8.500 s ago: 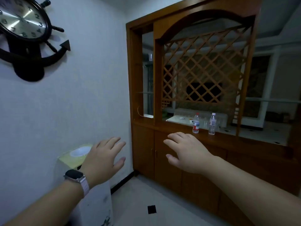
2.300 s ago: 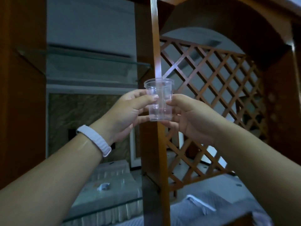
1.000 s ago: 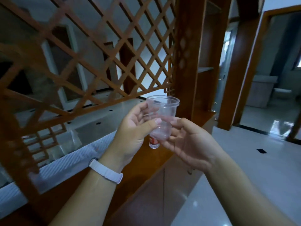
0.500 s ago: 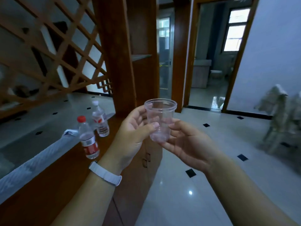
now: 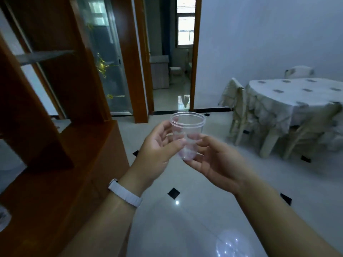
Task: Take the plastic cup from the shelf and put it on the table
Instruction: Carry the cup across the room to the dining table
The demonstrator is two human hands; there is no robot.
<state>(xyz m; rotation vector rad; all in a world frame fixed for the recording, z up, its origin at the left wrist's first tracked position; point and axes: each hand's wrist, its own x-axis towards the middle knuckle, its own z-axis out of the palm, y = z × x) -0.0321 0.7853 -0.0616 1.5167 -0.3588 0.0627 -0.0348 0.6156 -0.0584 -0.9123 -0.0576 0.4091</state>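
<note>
Clear plastic, thin and see-through, makes up the plastic cup (image 5: 187,134), which sits upright in mid-air at the centre of the view, mouth up, held between both hands over the glossy pale floor (image 5: 185,219); the left hand (image 5: 157,151) comes in from about seven o'clock of the cup, palm turned toward it, thumb laid against the near side of the wall and the fingers curled loosely round the far left side; the hand is half-closed, not clenched; a white wristband (image 5: 124,193) circles its wrist; the right hand (image 5: 213,162) comes in from about five o'clock, palm up and mostly open, its fingertips pressed to the lower right wall and under the base, its thumb touching the wall at the cup's three o'clock; so the two hands are close together, both clamped lightly on the cup, with the cup the only thing between them; the cup looks empty; the table (image 5: 297,93), draped in a pale patterned cloth, stands at two o'clock of the cup, well apart from it, with a covered chair (image 5: 235,101) just beside its left edge; the wooden shelf unit (image 5: 61,145) fills the side from eight to eleven o'clock; an open doorway (image 5: 172,58) lies at twelve o'clock.
</note>
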